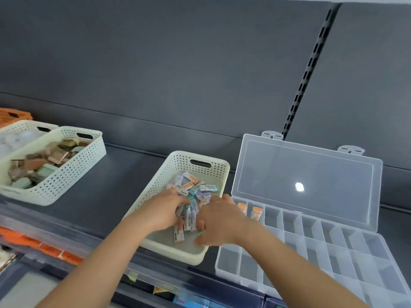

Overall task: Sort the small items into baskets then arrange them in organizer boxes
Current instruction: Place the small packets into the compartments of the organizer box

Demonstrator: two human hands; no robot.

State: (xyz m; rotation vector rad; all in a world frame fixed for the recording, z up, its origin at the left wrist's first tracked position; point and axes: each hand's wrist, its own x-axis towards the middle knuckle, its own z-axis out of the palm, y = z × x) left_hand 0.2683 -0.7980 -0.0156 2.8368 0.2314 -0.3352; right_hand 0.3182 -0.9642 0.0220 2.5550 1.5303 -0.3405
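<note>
Our left hand [166, 210] grips a clutch of small boxes [209, 187] heaped in the cream basket [175, 161] on the shelf [115, 185], while our right hand [219, 221] curls among them, its hold unclear, beside the open organizer box [375, 245].

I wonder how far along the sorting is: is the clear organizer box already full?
No: only two orange-topped items stand in the organizer box, in neighbouring back-row compartments; the others in view look empty.
</note>
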